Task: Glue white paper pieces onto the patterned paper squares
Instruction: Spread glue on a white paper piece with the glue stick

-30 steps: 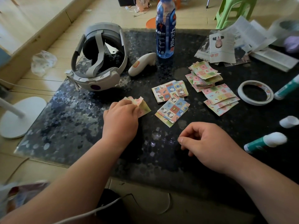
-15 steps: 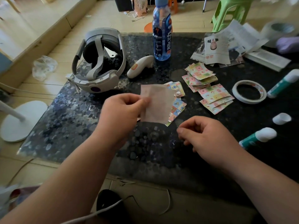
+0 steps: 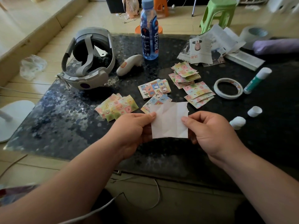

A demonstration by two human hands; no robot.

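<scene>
Over the dark speckled tabletop [image 3: 64, 118] I am holding up a thin, creased white paper sheet [image 3: 169, 120]. My left hand [image 3: 134, 128] is pinching its left edge between the thumb and curled fingers [image 3: 152, 114]. My right hand [image 3: 210, 131] is pinching the right edge the same way, and neither hand is gripping anything else. The sheet is hanging spread between my two thumbs, its upper right corner ragged.

Just beyond my left fingertips a fanned pile of pastel patterned squares [image 3: 117, 108] is lying on the table. Blue cartoon-print squares [image 3: 154, 88] are sitting just past the sheet's top edge, one partly hidden behind it. Two more pastel stacks [image 3: 192, 84] are lying further out from my right fingertips. A green-and-white glue stick [image 3: 257, 80] is resting well beyond my right knuckles, past a white tape ring [image 3: 228, 88]. Two loose white caps [image 3: 254, 111] are sitting nearer, off the outer side of that hand.

The sheet is looking almost weightless and limp, thin enough for light to show through, so I am judging it easy to tear or crumple. I am favouring a light pinch on opposite edges, close to the corners, with no pulling apart. Glue will probably soften it further. The patterned squares look only a little stiffer and may slide on the glossy top, so a fingertip pressing one down seems wise
</scene>
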